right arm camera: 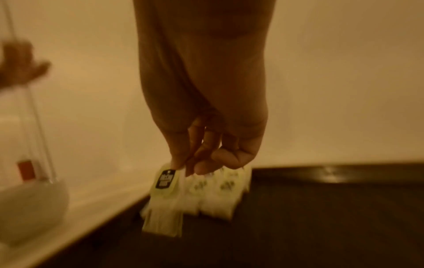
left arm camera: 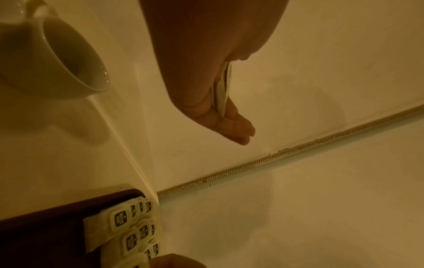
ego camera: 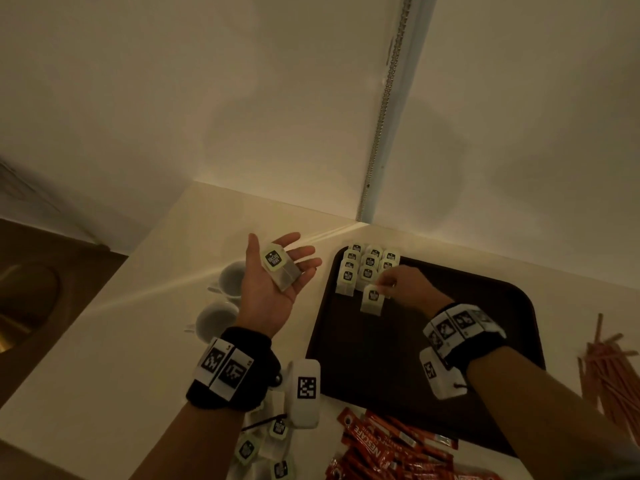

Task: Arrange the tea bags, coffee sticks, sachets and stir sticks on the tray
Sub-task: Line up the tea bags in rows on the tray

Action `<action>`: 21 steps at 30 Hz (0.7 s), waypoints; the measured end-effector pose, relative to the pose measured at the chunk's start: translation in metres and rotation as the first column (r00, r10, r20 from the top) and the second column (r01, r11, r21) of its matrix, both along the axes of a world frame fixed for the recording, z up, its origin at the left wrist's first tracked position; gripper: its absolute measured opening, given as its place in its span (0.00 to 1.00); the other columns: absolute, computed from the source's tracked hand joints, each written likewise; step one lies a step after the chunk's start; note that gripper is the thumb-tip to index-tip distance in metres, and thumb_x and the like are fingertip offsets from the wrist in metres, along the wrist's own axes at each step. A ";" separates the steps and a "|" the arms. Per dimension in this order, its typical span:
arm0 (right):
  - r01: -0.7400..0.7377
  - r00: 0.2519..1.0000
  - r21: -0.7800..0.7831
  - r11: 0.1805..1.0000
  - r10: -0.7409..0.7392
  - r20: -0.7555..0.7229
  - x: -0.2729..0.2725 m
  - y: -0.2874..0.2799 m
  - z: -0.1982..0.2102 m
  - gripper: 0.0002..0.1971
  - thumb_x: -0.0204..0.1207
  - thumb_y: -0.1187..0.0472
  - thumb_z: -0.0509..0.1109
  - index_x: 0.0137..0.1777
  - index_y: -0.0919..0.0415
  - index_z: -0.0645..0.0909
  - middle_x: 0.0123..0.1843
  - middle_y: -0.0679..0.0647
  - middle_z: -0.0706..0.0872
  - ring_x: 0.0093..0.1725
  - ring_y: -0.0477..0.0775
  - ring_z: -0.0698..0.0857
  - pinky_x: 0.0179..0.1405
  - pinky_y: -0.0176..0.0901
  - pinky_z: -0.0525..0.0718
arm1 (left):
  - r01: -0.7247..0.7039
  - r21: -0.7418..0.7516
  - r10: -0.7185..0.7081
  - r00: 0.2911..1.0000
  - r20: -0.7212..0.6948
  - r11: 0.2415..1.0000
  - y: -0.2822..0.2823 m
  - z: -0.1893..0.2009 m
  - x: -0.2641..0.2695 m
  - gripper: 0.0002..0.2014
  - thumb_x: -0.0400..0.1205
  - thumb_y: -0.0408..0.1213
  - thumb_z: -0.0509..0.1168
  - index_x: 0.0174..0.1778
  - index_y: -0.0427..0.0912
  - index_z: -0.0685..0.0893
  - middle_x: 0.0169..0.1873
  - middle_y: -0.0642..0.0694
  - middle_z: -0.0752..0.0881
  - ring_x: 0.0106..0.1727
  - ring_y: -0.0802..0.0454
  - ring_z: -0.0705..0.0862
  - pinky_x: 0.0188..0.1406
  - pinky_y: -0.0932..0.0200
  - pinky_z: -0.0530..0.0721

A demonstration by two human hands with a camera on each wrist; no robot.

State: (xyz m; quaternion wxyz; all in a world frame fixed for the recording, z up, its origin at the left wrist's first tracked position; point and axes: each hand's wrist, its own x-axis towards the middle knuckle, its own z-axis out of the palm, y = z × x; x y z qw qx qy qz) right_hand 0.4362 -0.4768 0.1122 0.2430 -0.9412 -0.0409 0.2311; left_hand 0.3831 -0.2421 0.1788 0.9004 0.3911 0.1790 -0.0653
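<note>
Left hand [ego camera: 273,285]: palm up beside the tray, fingers spread flat, a tea bag [ego camera: 281,270] lying loose on it.
Right hand [ego camera: 403,284]: fingertips pinching a second bag [ego camera: 372,299] by its top, over the tray.
Tray [ego camera: 450,393]: dark, with rows of bags [ego camera: 367,263] in its far left corner.
Counter: cups [ego camera: 221,299] left of tray, coffee sticks [ego camera: 391,448] and loose bags [ego camera: 266,448] near, stir sticks [ego camera: 609,372] right.

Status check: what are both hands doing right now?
Left hand open, palm up, tea bag resting on it. Right hand pinching another tea bag over tray. Nothing blocking.
</note>
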 end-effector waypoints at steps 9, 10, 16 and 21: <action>0.180 0.979 0.019 0.983 -0.181 0.096 0.024 0.001 -0.051 0.08 0.78 0.59 0.69 0.52 0.60 0.86 0.52 0.54 0.87 0.53 0.51 0.84 0.54 0.41 0.79 | 0.014 0.029 -0.013 0.999 -0.032 0.999 0.001 -0.011 0.002 0.33 0.85 0.62 0.43 0.52 0.39 0.84 0.35 0.41 0.89 0.34 0.46 0.89 0.31 0.61 0.87; 0.181 0.978 0.017 0.983 -0.182 0.101 0.026 0.002 -0.053 0.07 0.78 0.59 0.69 0.51 0.60 0.86 0.52 0.54 0.88 0.53 0.52 0.84 0.53 0.41 0.79 | 0.017 0.031 -0.016 0.999 -0.031 0.999 0.001 -0.012 0.003 0.33 0.85 0.62 0.43 0.53 0.39 0.84 0.36 0.41 0.89 0.34 0.46 0.89 0.31 0.61 0.87; 0.201 0.970 0.019 0.979 -0.202 0.133 0.036 0.010 -0.055 0.07 0.77 0.60 0.70 0.49 0.62 0.86 0.53 0.55 0.87 0.54 0.53 0.83 0.52 0.41 0.78 | 0.075 0.043 -0.074 0.997 -0.035 0.996 0.001 -0.016 0.004 0.36 0.84 0.64 0.41 0.54 0.39 0.84 0.39 0.39 0.90 0.36 0.45 0.89 0.32 0.60 0.87; 0.233 0.966 0.030 0.972 -0.235 0.107 0.039 0.013 -0.053 0.06 0.77 0.60 0.70 0.50 0.61 0.84 0.55 0.57 0.86 0.55 0.54 0.83 0.54 0.44 0.80 | 0.211 0.011 -0.210 0.977 -0.047 0.977 -0.002 -0.015 0.000 0.39 0.81 0.68 0.39 0.60 0.40 0.83 0.48 0.35 0.90 0.43 0.43 0.90 0.34 0.59 0.89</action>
